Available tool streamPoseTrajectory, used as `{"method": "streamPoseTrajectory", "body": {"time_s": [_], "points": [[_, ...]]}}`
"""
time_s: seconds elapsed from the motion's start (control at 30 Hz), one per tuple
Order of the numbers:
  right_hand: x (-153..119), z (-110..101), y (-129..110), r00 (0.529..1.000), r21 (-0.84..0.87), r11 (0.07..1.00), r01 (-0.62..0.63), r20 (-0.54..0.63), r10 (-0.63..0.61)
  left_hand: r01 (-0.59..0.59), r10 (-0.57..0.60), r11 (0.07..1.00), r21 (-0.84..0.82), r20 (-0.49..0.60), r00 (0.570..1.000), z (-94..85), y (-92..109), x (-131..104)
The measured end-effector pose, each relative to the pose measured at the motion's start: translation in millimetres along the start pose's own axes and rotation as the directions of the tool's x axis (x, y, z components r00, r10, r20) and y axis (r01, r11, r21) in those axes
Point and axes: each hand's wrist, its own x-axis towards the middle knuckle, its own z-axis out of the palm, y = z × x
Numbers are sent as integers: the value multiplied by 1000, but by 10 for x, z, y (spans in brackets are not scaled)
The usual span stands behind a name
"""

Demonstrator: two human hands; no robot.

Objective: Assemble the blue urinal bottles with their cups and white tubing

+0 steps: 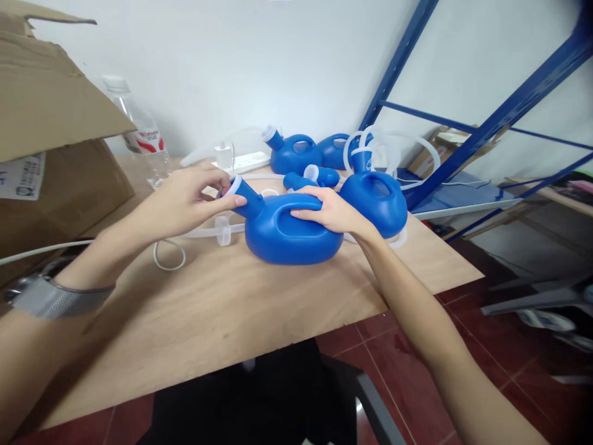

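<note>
Blue plastic spouted jug [296,247], one of four, is held upright on the wooden table [194,327]: its neck is pinched by the left hand [192,194], its handle gripped by the right hand [327,210]. Behind, two small blue pieces [328,177] are seen.

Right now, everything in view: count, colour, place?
Jugs: 4, blue, front, right, two behind
Small parts: 2, blue, centre
Tubes: count unclear, clear, near jugs
Power strip: 1, white, by wall
Bottle: 1, clear, back left
Boxes: 2, brown, left and on shelf
Shelf: 1, blue, right
Cables: count unclear, white, left
Table: 1, tan, centre
Chair: 1, black, below
Floor: red, below
Clutter: uncounted, blurred, right
Left hand: 1, at front jug's neck
Right hand: 1, on its handle
</note>
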Motion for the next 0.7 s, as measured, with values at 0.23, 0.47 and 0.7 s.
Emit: {"method": "streamPoseTrajectory", "body": {"time_s": [0.23,0.47,0.7], "points": [[-23,10,-6,1000,45,999,16,-2,-16,-66,66,997,-45,-2,998,55,-139,-86],[-2,2,33,999,55,998,23,28,-25,-48,47,995,-93,-8,999,45,-165,-74],[7,10,23,999,52,998,22,23,-24,-11,29,990,140,-129,991,-39,179,9]]}}
